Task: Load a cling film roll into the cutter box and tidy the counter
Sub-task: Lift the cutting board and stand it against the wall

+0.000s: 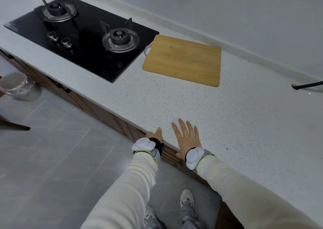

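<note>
No cling film roll or cutter box is in view. My right hand (186, 137) lies flat on the speckled white counter (244, 116) near its front edge, fingers straight and spread, holding nothing. My left hand (154, 134) is at the counter's front edge just to the left. Its thumb rests on top of the edge, and its fingers are hidden below the edge. Both wrists carry white sensor bands over cream sleeves.
A bamboo cutting board (183, 61) lies flat further back on the counter. A black two-burner gas hob (83, 41) is set into the counter to its left. A black faucet spout (305, 85) pokes in at the right. A pale bucket (15, 85) stands on the floor at the left.
</note>
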`<state>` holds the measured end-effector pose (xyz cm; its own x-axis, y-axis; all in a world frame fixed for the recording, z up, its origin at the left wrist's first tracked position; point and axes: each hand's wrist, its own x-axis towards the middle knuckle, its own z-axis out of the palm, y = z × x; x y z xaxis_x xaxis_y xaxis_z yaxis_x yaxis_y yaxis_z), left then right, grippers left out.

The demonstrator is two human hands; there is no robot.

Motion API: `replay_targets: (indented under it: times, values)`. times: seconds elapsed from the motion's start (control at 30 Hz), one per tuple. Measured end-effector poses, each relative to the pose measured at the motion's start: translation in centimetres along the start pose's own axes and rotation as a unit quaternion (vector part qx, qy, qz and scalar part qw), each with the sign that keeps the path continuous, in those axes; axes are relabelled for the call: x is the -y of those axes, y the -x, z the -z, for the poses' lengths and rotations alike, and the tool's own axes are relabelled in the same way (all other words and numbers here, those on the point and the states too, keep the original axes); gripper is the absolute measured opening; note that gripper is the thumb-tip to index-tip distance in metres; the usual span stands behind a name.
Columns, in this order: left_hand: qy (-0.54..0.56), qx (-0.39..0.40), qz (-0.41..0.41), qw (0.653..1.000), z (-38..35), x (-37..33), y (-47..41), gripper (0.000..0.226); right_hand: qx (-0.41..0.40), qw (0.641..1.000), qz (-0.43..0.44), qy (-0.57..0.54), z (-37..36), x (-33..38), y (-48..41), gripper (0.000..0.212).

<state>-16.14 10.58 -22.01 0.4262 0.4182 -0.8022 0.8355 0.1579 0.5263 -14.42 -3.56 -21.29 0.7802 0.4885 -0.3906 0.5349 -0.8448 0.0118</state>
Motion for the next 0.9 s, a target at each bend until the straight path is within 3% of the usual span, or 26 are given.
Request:
replay_targets:
  times: [0.07, 0.27, 0.43, 0.53, 0.7, 0.9]
  values:
    - [-0.063, -0.014, -0.019, 0.998, 0.4, -0.1, 0.5, 0.047, 0.008, 1.000, 0.004, -0.001, 0.0, -0.1, -0.1, 0.121]
    - [-0.171, -0.026, -0.028, 0.984, 2.0, -0.5, 1.5, 0.052, 0.020, 1.000, 0.012, -0.012, 0.5, -0.3, -0.3, 0.116]
    - [-0.138, -0.166, -0.032, 0.976, 2.6, -2.2, 3.5, 0.029, 0.032, 0.999, 0.009, -0.031, 2.0, -0.3, -0.4, 0.102]
    - [-0.135, -0.214, -0.043, 0.966, 2.8, -4.5, 4.3, 0.041, 0.027, 0.999, -0.010, -0.041, 3.8, -0.1, -1.3, 0.082]
    - [-0.096, -0.171, -0.078, 0.978, 2.7, -8.5, 3.1, 0.051, 0.040, 0.998, -0.025, -0.044, 6.9, -0.8, -4.3, 0.060]
    - [-0.018, -0.114, -0.075, 0.990, 1.9, -12.7, 1.3, 0.058, 0.030, 0.997, -0.021, -0.070, 9.9, -3.9, -8.0, 0.056]
